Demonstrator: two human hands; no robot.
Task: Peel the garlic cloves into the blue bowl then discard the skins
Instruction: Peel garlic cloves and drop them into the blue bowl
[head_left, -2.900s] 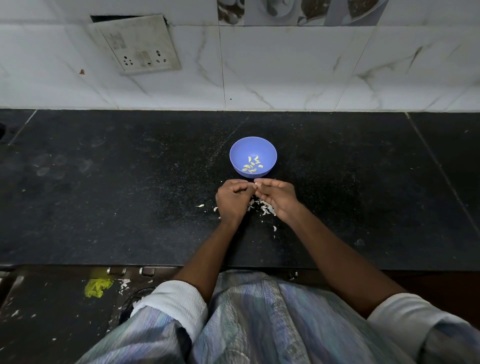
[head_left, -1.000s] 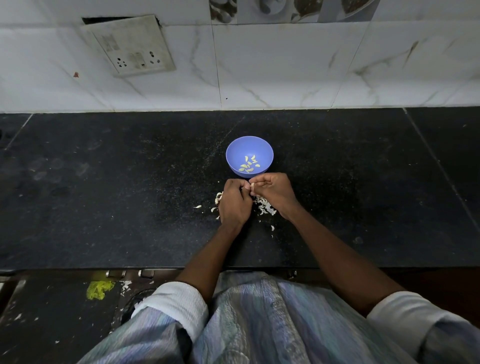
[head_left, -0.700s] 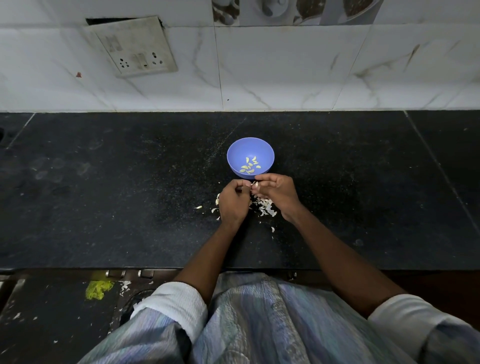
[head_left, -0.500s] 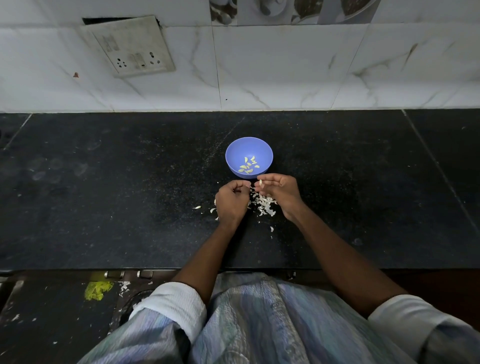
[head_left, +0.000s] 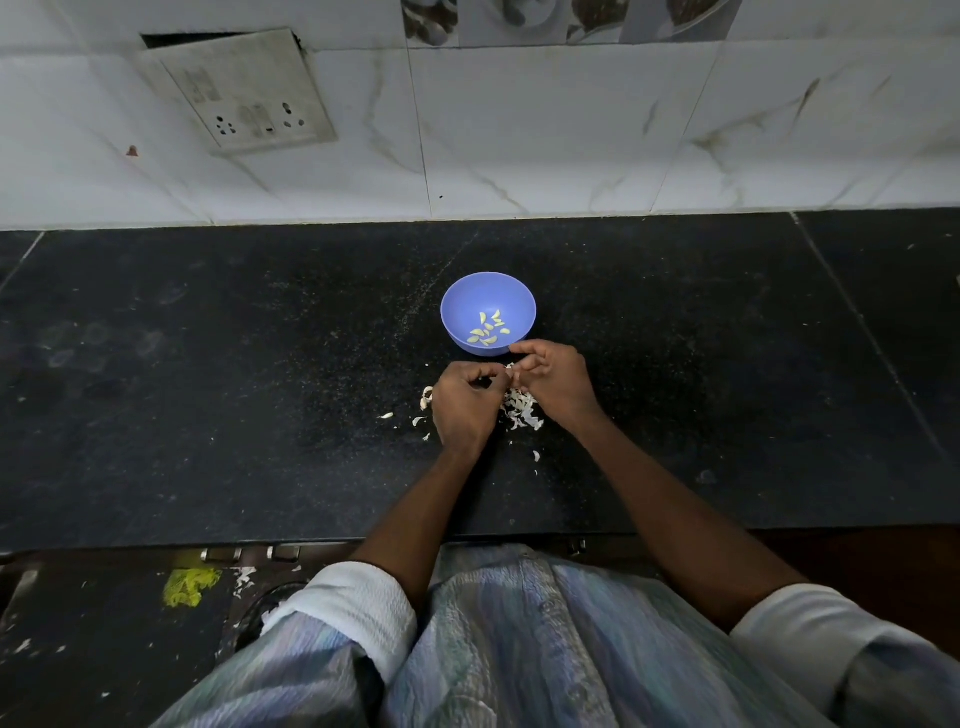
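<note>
The blue bowl (head_left: 462, 306) stands on the black counter and holds several peeled garlic cloves (head_left: 488, 330). Just in front of the bowl my two hands meet over a heap of white garlic skins (head_left: 522, 408). My left hand (head_left: 462, 405) has its fingers curled and pinches a small garlic clove (head_left: 509, 367), mostly hidden between the fingertips. The fingertips of my right hand (head_left: 558, 382) pinch at the same clove from the right. A few loose skins (head_left: 426, 400) lie to the left of my left hand.
The black stone counter (head_left: 208, 389) runs wide to both sides, with a tiled wall and a socket plate (head_left: 244, 98) behind it. Below the counter's front edge there are a yellow smear (head_left: 189, 584) and scraps on a dark lower surface.
Both hands stay just in front of the bowl, working the clove between the fingertips. The skin heap between them shows more as my hands part slightly.
</note>
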